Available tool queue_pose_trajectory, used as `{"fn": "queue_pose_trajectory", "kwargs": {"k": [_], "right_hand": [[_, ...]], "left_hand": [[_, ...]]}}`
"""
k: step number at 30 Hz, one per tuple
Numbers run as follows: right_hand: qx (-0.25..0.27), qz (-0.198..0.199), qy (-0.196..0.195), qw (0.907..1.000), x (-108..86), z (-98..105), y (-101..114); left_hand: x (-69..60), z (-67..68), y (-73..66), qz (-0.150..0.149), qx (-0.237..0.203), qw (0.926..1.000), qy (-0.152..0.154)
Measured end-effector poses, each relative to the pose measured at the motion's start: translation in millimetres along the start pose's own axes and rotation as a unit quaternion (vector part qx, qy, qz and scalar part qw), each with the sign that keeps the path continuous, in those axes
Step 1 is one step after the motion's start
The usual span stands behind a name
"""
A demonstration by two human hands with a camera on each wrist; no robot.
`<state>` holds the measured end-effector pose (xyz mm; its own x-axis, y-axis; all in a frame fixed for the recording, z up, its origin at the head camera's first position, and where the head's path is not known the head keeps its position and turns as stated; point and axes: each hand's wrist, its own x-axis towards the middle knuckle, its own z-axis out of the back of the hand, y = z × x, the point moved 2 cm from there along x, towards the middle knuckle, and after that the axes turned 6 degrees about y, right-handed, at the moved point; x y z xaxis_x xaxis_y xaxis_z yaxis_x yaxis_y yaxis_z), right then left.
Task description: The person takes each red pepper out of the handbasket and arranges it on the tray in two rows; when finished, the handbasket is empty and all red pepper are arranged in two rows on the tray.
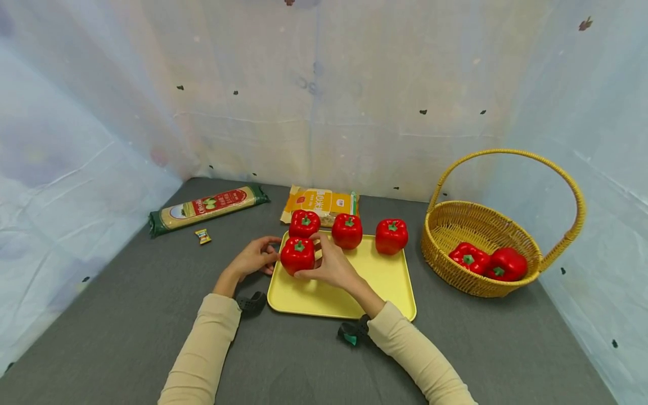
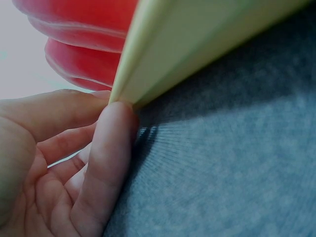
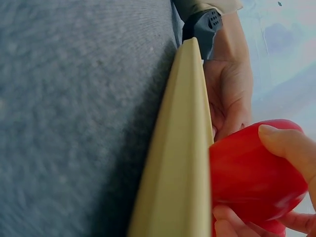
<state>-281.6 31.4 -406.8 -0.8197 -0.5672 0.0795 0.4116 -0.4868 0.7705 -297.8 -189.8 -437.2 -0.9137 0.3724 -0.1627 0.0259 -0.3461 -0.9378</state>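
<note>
1. Head view: the fingers of my right hand (image 1: 334,267) are curled round a red pepper (image 1: 297,257), thumb on the near side, fingers on the far side. The pepper is over the left part of the yellow tray (image 1: 374,287), stem up, with no clear long axis; the tray's own long axis runs left to right. Key relation: the pepper sits between my two hands, directly left of my right palm and just right of my left hand (image 1: 256,257). Right hand has it, left is right next to it. A second pepper (image 1: 304,221) is just behind the held one; a third (image 1: 347,232) and a fourth (image 1: 391,237) line up rightward along the far rim. The wicker basket (image 1: 450,277), with two more peppers in it, stands right of the tray, so the far side from my grip. Orange food bag (image 1: 324,203) behind the tray; noodle pack (image 1: 207,208) and small candy (image 1: 203,236) to the left on the tabletop (image 1: 298,360).

2. Left wrist view: my left fingers pinch the tray rim at a corner. Red pepper surfaces show past the rim; can't tell which peppers.

3. Right wrist view: thumb and fingers on opposite sides of the pepper, firm contact. The rim hides its base, so I can't tell whether it touches the tray. My left hand shows beyond it.
</note>
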Motion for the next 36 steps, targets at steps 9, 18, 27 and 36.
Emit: {"fn": "queue_pose_trajectory", "kwargs": {"k": [9, 18, 27, 36], "right_hand": [[-0.008, 0.006, 0.022, 0.9997, -7.0, 12, 1], [-0.026, 0.003, 0.028, 0.9993, -23.7, 33, -2], [-0.039, 0.033, 0.014, 0.9986, -46.5, 72, -5], [-0.032, 0.096, 0.046, 0.9938, -76.4, 118, -13]], "left_hand": [[8.5, 1.6, 9.3, -0.005, 0.009, 0.9999, -0.007], [8.9, 1.0, 8.0, 0.002, 0.001, 1.0000, 0.001], [-8.1, -2.6, -15.0, 0.000, 0.005, 1.0000, 0.009], [-7.9, -2.4, -13.4, 0.004, 0.004, 1.0000, 0.007]]}}
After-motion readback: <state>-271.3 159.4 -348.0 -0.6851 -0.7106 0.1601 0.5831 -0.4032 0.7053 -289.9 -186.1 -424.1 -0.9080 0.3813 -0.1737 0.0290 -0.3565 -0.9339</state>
